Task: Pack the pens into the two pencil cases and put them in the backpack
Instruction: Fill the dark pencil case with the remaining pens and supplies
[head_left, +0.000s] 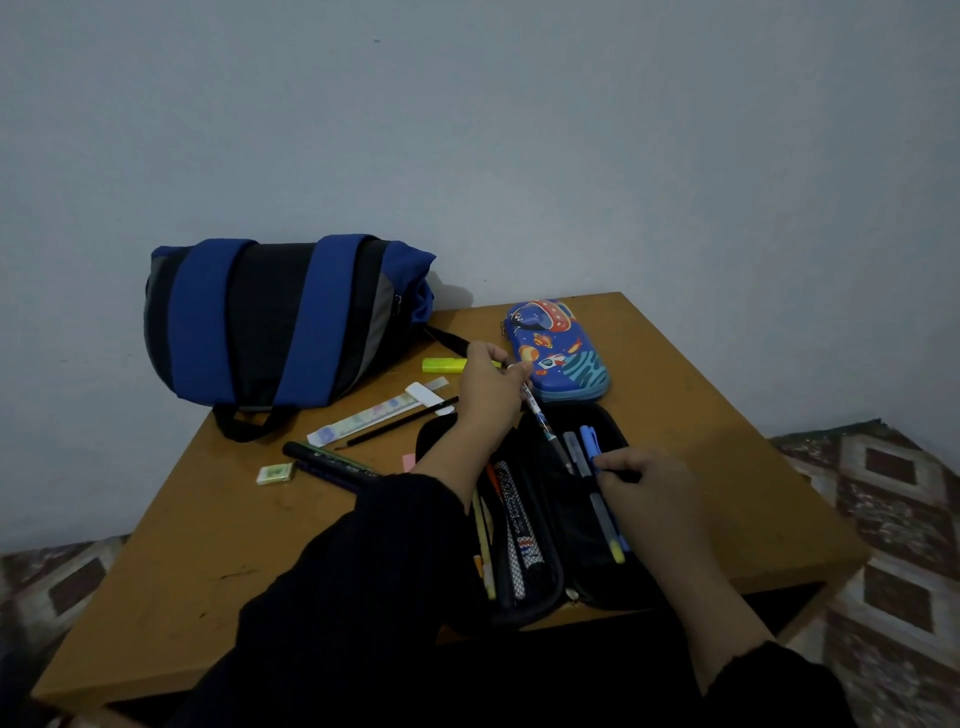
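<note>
A black pencil case (550, 525) lies open at the table's front, with several pens in both halves. My left hand (488, 389) grips a white patterned pen (545, 423) whose tip points down into the case. My right hand (644, 483) rests on the case's right half, fingers curled round a dark pen (621, 474) beside blue and grey pens (589, 447). A blue space-print pencil case (558, 353) lies shut behind. The blue and black backpack (275, 322) lies at the back left against the wall.
On the wooden table (208, 561) lie a yellow highlighter (441, 365), a ruler (374, 413), a black pencil (400, 422), dark pens (332, 465), an eraser (275, 473) and a pink note (409, 461). Patterned carpet (893, 519) surrounds the table.
</note>
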